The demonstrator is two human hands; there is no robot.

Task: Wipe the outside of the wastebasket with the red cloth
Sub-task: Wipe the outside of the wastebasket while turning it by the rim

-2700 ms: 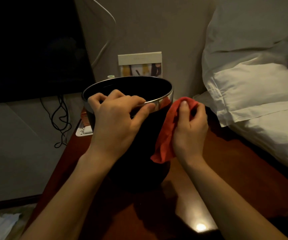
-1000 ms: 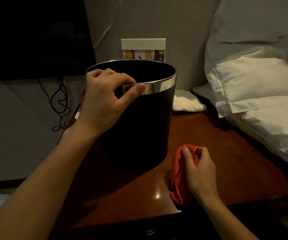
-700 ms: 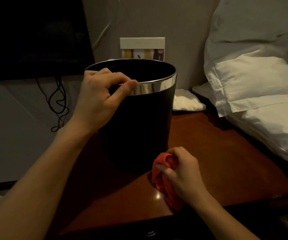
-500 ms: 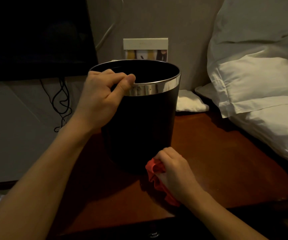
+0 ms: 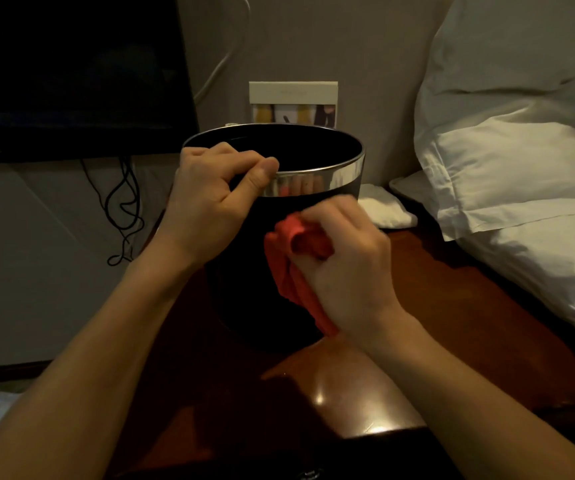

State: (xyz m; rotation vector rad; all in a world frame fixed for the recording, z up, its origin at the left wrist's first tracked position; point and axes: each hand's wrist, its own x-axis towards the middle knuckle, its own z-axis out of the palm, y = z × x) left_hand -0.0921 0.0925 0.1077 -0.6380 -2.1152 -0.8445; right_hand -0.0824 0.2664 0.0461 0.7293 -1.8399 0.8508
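Wastebasket (image 5: 244, 271), black with a chrome band at the rim, stands upright on the dark red counter (image 5: 469, 306), toward its 12 o'clock edge by the wall. The left hand (image 5: 209, 202) grips the rim at about 9 o'clock, thumb outside on the band, fingers curled over the lip. The right hand (image 5: 344, 268) is closed around the bunched red cloth (image 5: 291, 265) and presses it to the near wall, just under the band at roughly 5 o'clock.

Main risk, as I judge it: the basket looks light and empty, so a hard sideways stroke could tip or skid it on the glossy counter if the left hand's hold slackens. A slide toward 6 o'clock would bring it near the counter's front edge. The cloth is wadded, so little of it meets the wall and streaks may be missed. At 2 o'clock a white folded cloth (image 5: 383, 209) and the pillows (image 5: 507, 161) lie close; a wide swing could brush them.
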